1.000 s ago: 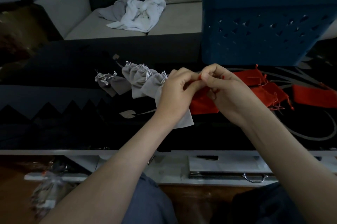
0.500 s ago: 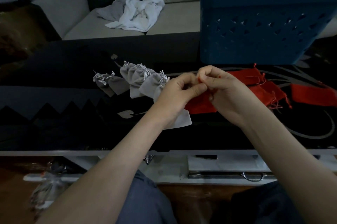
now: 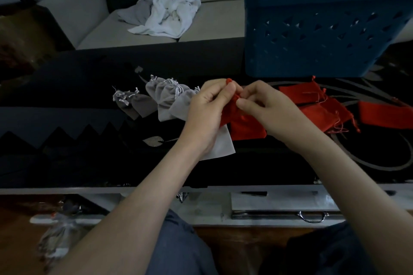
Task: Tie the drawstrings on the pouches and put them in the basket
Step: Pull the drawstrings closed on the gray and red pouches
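Over the black table (image 3: 67, 118), both hands work on a red pouch (image 3: 243, 126). My left hand (image 3: 209, 109) pinches its gathered neck between thumb and fingers, a bit of red showing above the thumb. My right hand (image 3: 266, 107) pinches the red drawstring at the pouch's mouth. Several grey pouches (image 3: 165, 100) with gathered tops lie in a row to the left, and a flat grey one (image 3: 221, 145) lies under my left wrist. More red pouches (image 3: 317, 107) lie to the right. The blue basket (image 3: 324, 28) stands behind, at the back right.
A sofa (image 3: 214, 24) with a heap of white and grey cloths (image 3: 165, 15) runs behind the table. The table's near edge has a pale shelf (image 3: 279, 205) with a metal handle. A clear bag (image 3: 58, 236) lies low on the left.
The hands have drawn slightly apart at the pouch's mouth. The red pouch now hangs more upright between them, with more of its body showing below the fingers.
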Tool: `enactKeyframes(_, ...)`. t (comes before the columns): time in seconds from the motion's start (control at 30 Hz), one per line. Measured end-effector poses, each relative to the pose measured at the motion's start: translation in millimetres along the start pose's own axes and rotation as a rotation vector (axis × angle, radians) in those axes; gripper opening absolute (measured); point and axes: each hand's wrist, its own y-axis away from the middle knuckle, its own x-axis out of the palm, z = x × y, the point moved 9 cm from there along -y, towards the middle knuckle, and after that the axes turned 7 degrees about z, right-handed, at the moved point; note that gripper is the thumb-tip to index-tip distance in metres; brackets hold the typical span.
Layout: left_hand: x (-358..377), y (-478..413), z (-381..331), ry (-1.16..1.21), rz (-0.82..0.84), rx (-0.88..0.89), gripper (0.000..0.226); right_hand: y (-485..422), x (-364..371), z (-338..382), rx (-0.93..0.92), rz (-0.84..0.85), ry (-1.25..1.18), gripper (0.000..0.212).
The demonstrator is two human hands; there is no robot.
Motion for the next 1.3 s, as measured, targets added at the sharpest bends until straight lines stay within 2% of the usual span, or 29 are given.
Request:
enactKeyframes(0.1,6,0,0,0.105,0.054,-0.011,0.019,-2,2,1,-0.012,0.043,-0.003,0.009)
enactKeyframes(0.23,13,3,-8,0.198,0.127,-0.007,0.021,1,-3,5,-0.058,0.035,-0.084,0.018)
enactKeyframes(0.43,5,2,-2,-0.022,0.096,-0.038,0.021,0,-14,-1,-0.018,0.071,0.190,0.017)
enactKeyframes(0.5,4,2,-1,-0.099,0.069,-0.050,0.020,-1,-22,-6,0.030,0.060,0.209,0.019)
enactKeyframes(0.63,1,2,7,-0.110,0.012,-0.105,0.003,2,-15,-27,0.181,0.036,-0.022,0.031)
enactKeyframes(0.73,2,1,14,-0.153,0.019,-0.147,0.015,0,-5,-35,0.270,0.000,-0.121,0.034)
enactKeyframes(0.83,1,1,14,-0.145,0.008,-0.157,0.020,-1,0,-36,0.354,-0.024,-0.353,0.038)
enactKeyframes(0.93,1,2,15,-0.087,-0.028,-0.172,0.020,-1,4,-24,0.229,-0.012,-0.521,0.034)
enactKeyframes(1.13,0,1,19,-0.005,-0.054,-0.202,0.021,1,6,-5,0.029,0.092,-0.385,0.025)
enactKeyframes(1.3,1,0,17,-0.105,-0.043,-0.186,0.026,4,3,0,-0.063,0.006,-0.226,0.011)
